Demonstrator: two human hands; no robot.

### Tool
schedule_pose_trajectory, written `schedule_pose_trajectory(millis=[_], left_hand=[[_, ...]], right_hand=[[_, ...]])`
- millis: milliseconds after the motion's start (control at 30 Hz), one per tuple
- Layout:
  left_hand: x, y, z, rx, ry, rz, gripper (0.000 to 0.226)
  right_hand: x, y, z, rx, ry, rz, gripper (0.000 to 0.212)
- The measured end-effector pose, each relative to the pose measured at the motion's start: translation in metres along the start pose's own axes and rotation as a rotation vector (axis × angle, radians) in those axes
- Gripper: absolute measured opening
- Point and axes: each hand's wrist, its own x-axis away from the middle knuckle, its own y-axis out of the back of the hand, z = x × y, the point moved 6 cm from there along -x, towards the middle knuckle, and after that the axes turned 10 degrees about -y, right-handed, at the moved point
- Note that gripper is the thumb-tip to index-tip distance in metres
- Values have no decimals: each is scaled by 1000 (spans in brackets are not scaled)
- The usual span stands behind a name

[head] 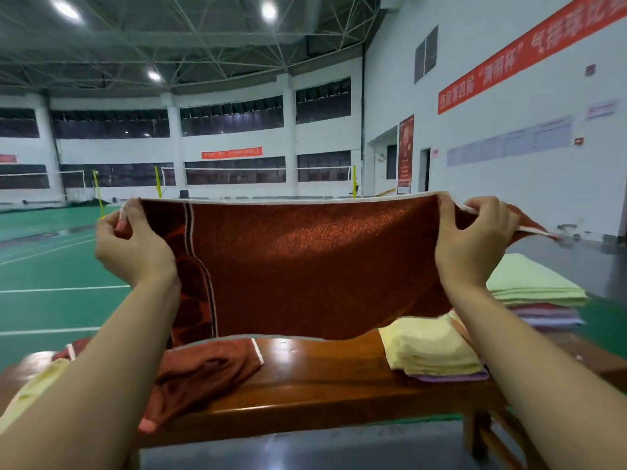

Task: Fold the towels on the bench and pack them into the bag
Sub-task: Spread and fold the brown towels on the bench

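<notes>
A rust-red towel (pixel 305 266) with a white edge and a dark patterned band hangs stretched in the air above the wooden bench (pixel 322 378). My left hand (pixel 135 245) pinches its upper left corner. My right hand (pixel 475 239) pinches the upper right edge, and the towel's end trails off past it to the right. The towel's lower edge hangs just above the bench top. No bag is in view.
A crumpled rust-red towel (pixel 203 371) lies on the bench at left, beside a pale yellow cloth (pixel 30 391). A folded yellow towel on a purple one (pixel 431 351) sits at right. Further right is a stack topped by a light green towel (pixel 532 279). Green court floor lies beyond.
</notes>
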Motion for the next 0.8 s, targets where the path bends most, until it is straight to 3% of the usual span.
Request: schedule_pose_trajectory(millis=[67, 167, 333, 567, 800], left_hand=[[10, 15, -11, 36, -59, -41, 26], [25, 32, -8, 48, -103, -93, 49], [40, 31, 20, -122, -149, -54, 58], [69, 6, 125, -391, -51, 156, 43], [64, -1, 245, -694, 77, 286, 46]], right_hand=[[8, 20, 7, -47, 8, -65, 50], [17, 41, 9, -42, 7, -116, 52], [24, 33, -20, 68, 50, -115, 45], [57, -69, -122, 425, 62, 250, 39], [98, -170, -219, 668, 121, 547, 41]])
